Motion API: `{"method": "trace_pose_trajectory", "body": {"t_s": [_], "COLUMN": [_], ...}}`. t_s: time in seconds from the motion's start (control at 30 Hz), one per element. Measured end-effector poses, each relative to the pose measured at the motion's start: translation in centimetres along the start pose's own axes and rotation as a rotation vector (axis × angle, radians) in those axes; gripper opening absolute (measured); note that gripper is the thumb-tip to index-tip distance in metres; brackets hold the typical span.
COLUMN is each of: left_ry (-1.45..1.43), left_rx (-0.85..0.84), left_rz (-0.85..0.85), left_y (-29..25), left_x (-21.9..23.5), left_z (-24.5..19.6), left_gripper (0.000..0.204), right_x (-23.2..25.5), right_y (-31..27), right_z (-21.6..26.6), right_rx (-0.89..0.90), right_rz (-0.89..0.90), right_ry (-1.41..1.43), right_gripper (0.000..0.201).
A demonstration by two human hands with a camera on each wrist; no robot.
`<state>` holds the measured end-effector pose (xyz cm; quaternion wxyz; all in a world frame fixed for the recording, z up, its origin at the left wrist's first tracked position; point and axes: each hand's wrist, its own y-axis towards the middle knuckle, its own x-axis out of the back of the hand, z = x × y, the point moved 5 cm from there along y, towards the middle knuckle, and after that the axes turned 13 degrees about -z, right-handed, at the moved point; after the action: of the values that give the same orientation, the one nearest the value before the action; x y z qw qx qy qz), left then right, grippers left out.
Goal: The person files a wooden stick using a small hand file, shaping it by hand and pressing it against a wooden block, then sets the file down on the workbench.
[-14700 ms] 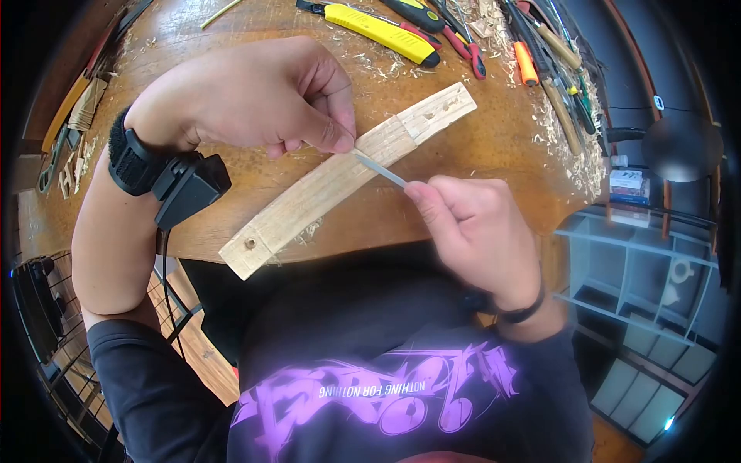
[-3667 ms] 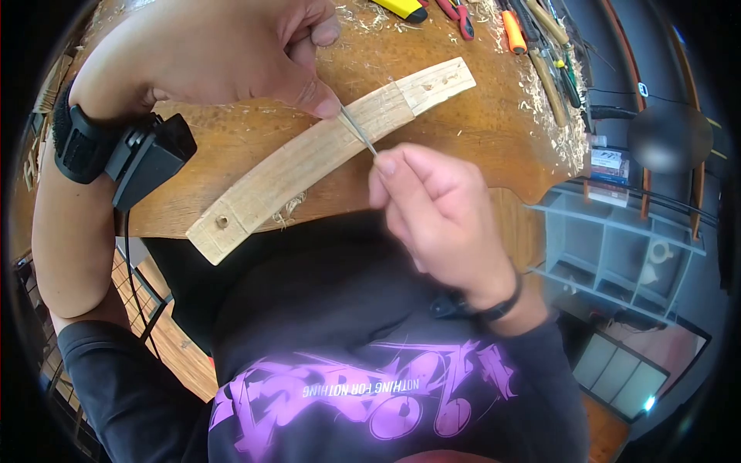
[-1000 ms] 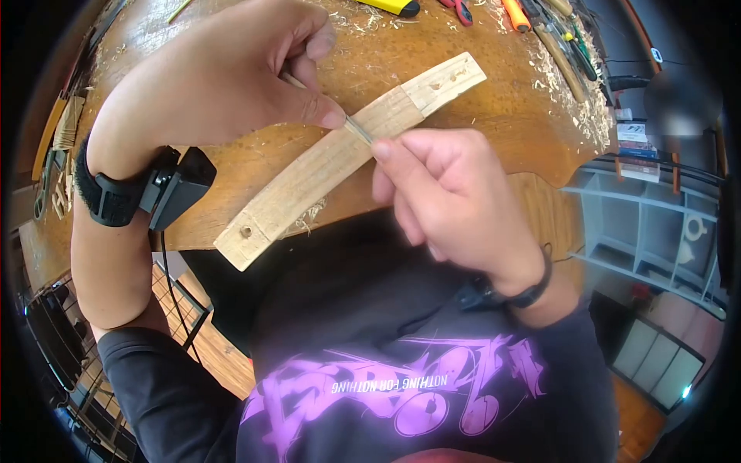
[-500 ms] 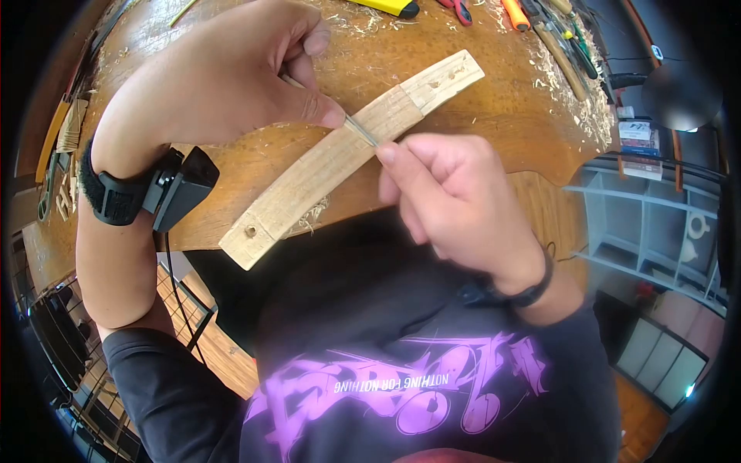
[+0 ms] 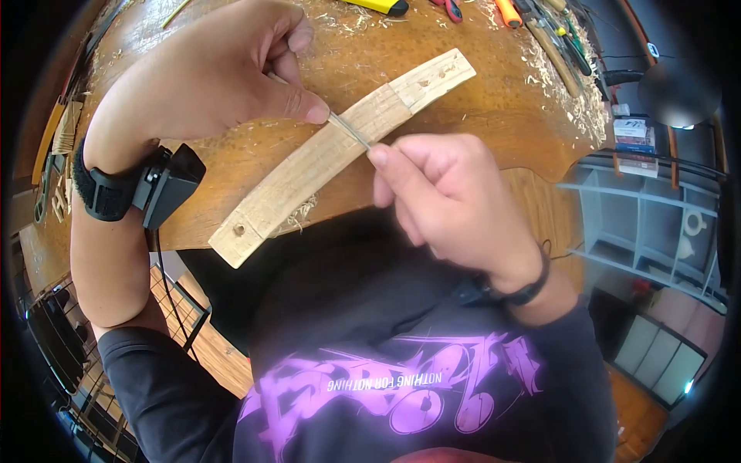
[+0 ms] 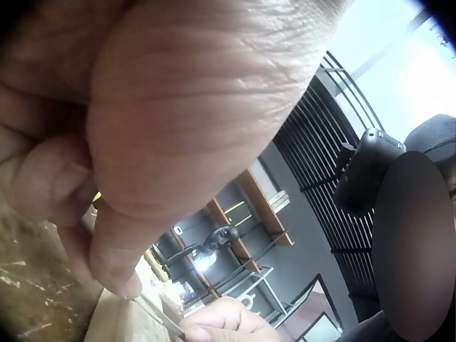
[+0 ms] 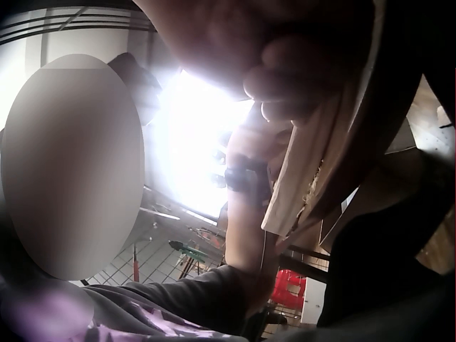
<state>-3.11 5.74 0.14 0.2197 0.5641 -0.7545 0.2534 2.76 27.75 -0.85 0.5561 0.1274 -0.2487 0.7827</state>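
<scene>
A slightly curved bar of pale wood (image 5: pixel 297 179) lies slanted on the table, with a hole near its left end and several pits at its right end. Across its middle runs a thin grey metal file (image 5: pixel 351 131). My left hand (image 5: pixel 224 73) pinches the file's far end between thumb and fingers, beyond the bar. Nearer my body, my right hand (image 5: pixel 455 189) pinches the other end with thumb and forefinger. The left wrist view shows the left thumb (image 6: pixel 117 274) close over the wood. In the right wrist view, the wood (image 7: pixel 303 171) shows below the curled fingers.
The brown table (image 5: pixel 494 131) carries scattered shavings (image 5: pixel 590 116). A yellow utility knife (image 5: pixel 378 5) and an orange-handled tool (image 5: pixel 507 13) lie at the far edge. More hand tools (image 5: pixel 559 58) are heaped at far right. The table's front edge runs just past the bar's left end.
Since the first frame, the file has turned from its broad face to a narrower edge, and the left hand's fingers have shifted on it. Over the last second, both hands stay almost in place.
</scene>
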Motion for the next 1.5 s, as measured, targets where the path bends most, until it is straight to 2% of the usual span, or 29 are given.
{"method": "trace_pose_trajectory", "body": {"t_s": [0.07, 0.1, 0.2, 0.27, 0.3, 0.37, 0.47, 0.6, 0.67, 0.8, 0.87, 0.97, 1.0, 1.07, 1.1, 1.2, 1.23, 1.33, 1.4, 1.5], "left_ry": [-0.026, -0.023, -0.035, -0.027, -0.029, -0.051, -0.017, -0.052, -0.093, -0.127, -0.274, -0.363, -0.343, -0.409, -0.488, -0.553, -0.605, -0.673, -0.694, -0.794], "left_rx": [-0.152, -0.155, -0.084, -0.012, -0.008, -0.050, -0.115, -0.037, -0.014, -0.050, -0.142, -0.245, -0.254, -0.123, -0.119, -0.140, -0.153, -0.121, -0.118, -0.057], "left_rz": [-0.029, -0.030, -0.002, 0.013, 0.015, -0.003, -0.020, 0.015, 0.053, 0.110, 0.044, -0.061, -0.065, -0.216, -0.260, -0.390, -0.404, -0.509, -0.526, -0.559], "left_y": [0.3, 0.4, 0.3, 0.0, 0.0, 0.2, 0.4, 0.4, 0.5, 0.9, 1.2, 2.1, 2.2, 2.2, 2.2, 2.6, 2.5, 2.5, 2.5, 2.3], "left_x": [0.0, 0.0, -0.1, -0.2, -0.3, -0.6, -0.6, -0.7, -0.8, -1.0, -0.8, -0.4, -0.1, 1.0, 1.1, 1.6, 1.8, 2.3, 2.7, 2.7], "left_z": [0.8, 0.5, -0.3, -0.5, -0.1, 0.4, 0.3, 0.0, 0.2, 1.1, 1.4, 1.3, 1.0, 0.8, 0.5, 1.0, 0.9, 1.0, 1.2, 1.1], "left_gripper": [0.047, 0.047, 0.047, 0.047, 0.047, 0.047, 0.049, 0.047, 0.045, 0.041, 0.035, 0.028, 0.028, 0.018, 0.013, 0.014, 0.014, 0.014, 0.016, 0.021], "right_x": [-0.5, -0.4, 0.1, 0.5, 0.3, -0.3, -0.4, 0.7, 1.5, 2.8, 3.6, 5.0, 5.2, 6.1, 6.4, 6.8, 6.7, 6.4, 6.2, 5.4], "right_y": [0.8, 0.8, 0.3, -0.4, -0.1, 0.6, 0.9, 0.2, -0.4, -0.5, 0.1, 2.2, 3.2, 5.3, 6.3, 10.5, 11.3, 13.0, 14.0, 15.3], "right_z": [0.3, 0.3, 0.1, -0.5, -0.7, -0.6, -0.3, -0.7, -0.7, 0.1, 0.7, 2.2, 2.4, 3.7, 4.3, 4.8, 5.6, 6.9, 6.9, 5.8], "right_rx": [0.031, 0.033, 0.050, -0.033, -0.037, 0.070, 0.033, 0.047, -0.108, -0.178, -0.143, 0.058, 0.075, 0.234, 0.243, 0.369, 0.468, 0.582, 0.541, 0.665], "right_rz": [-0.002, -0.004, -0.013, 0.029, 0.033, 0.001, 0.005, 0.005, 0.071, 0.053, 0.021, -0.157, -0.162, -0.246, -0.232, -0.183, -0.222, -0.271, -0.262, -0.297], "right_ry": [0.064, 0.065, 0.032, -0.021, -0.021, 0.049, 0.070, 0.072, -0.015, 0.146, 0.169, 0.238, 0.251, 0.250, 0.273, 0.324, 0.308, 0.238, 0.230, 0.291], "right_gripper": [0.038, 0.038, 0.038, 0.039, 0.039, 0.037, 0.036, 0.038, 0.041, 0.041, 0.041, 0.041, 0.041, 0.041, 0.038, 0.034, 0.029, 0.025, 0.023, 0.022]}}
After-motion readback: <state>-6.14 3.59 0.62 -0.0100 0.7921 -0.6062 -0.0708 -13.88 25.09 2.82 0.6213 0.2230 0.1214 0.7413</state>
